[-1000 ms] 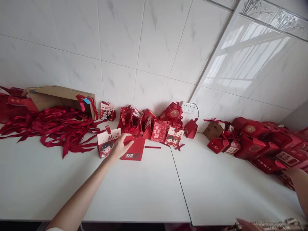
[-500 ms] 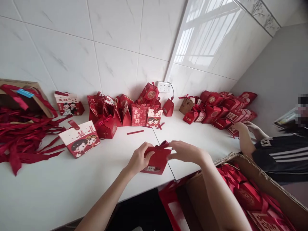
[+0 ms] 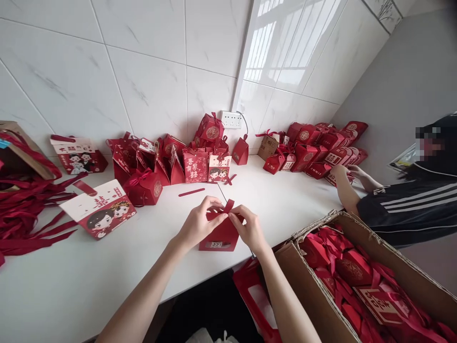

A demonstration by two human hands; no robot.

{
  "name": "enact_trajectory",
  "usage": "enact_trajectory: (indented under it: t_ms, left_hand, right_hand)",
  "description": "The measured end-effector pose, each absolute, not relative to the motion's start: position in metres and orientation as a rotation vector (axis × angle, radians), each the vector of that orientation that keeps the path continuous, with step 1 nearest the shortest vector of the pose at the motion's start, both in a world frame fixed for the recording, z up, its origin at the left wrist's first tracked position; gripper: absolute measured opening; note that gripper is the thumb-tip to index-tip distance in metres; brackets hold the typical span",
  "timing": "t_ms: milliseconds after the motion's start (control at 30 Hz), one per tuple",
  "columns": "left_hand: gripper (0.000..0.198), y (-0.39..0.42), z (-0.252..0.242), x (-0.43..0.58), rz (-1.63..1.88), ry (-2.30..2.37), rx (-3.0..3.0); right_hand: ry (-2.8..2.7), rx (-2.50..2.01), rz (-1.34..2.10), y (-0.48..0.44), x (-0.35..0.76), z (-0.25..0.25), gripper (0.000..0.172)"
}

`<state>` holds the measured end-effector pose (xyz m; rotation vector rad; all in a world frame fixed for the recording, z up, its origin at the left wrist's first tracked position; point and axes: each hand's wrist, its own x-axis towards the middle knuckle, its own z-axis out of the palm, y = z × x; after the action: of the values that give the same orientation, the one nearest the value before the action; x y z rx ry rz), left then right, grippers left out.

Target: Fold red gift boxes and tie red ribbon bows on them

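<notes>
A red paper gift box (image 3: pixel 218 244) with a small clear window stands on the white table in front of me. A loop of dark red ribbon (image 3: pixel 229 206) sticks up from its top edge. My left hand (image 3: pixel 200 223) is closed on the left side of that top edge, thumb against the ribbon's base. From the right, my right hand (image 3: pixel 249 226) pinches the top edge beside the same loop. The two thumbs nearly meet, and my fingers partly hide the box's upper part. Left of it lies a white-and-red cartoon-couple box (image 3: pixel 102 209).
Red gift boxes (image 3: pixel 143 188) line the tiled wall, with a bigger pile (image 3: pixel 310 147) at the right. Loose ribbons (image 3: pixel 24 214) lie far left. An open carton (image 3: pixel 303 276) of boxes stands at my right. Another person's arm (image 3: pixel 346 193) reaches to the pile. A red strip (image 3: pixel 192 192) lies on the table.
My right hand has moved in from the box's right side to its top, beside the ribbon. The box now stands more upright. The view has turned right.
</notes>
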<state>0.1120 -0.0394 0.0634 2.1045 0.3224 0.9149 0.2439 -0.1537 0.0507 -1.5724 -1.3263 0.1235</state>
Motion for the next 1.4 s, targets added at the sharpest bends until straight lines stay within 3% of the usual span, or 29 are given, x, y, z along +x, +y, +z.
enact_trajectory:
  t_ms: [133, 367, 700, 1067, 1400]
  left_hand:
    - [0.009, -0.04, 0.056, 0.123, 1.066, 0.297, 2.216]
    - [0.015, -0.043, 0.047, 0.128, 1.353, 0.122, 2.356]
    - [0.029, -0.038, 0.052, 0.118, 1.141, 0.041, 2.27]
    - [0.03, -0.03, 0.053, 0.116, 1.03, -0.001, 2.286]
    - [0.03, -0.024, 0.053, 0.118, 1.136, -0.015, 2.34]
  right_hand:
    - [-1.328, -1.518, 0.023, -0.151, 0.241, 0.045, 0.017]
    - [-1.287, -1.449, 0.027, -0.147, 0.239, 0.038, 0.014]
    - [-1.28, -1.444, 0.046, -0.149, 0.237, 0.032, 0.009]
    - [-1.219, -1.41, 0.019, -0.145, 0.231, 0.028, 0.008]
    - [-1.183, -1.424, -0.012, -0.141, 0.228, 0.032, 0.008]
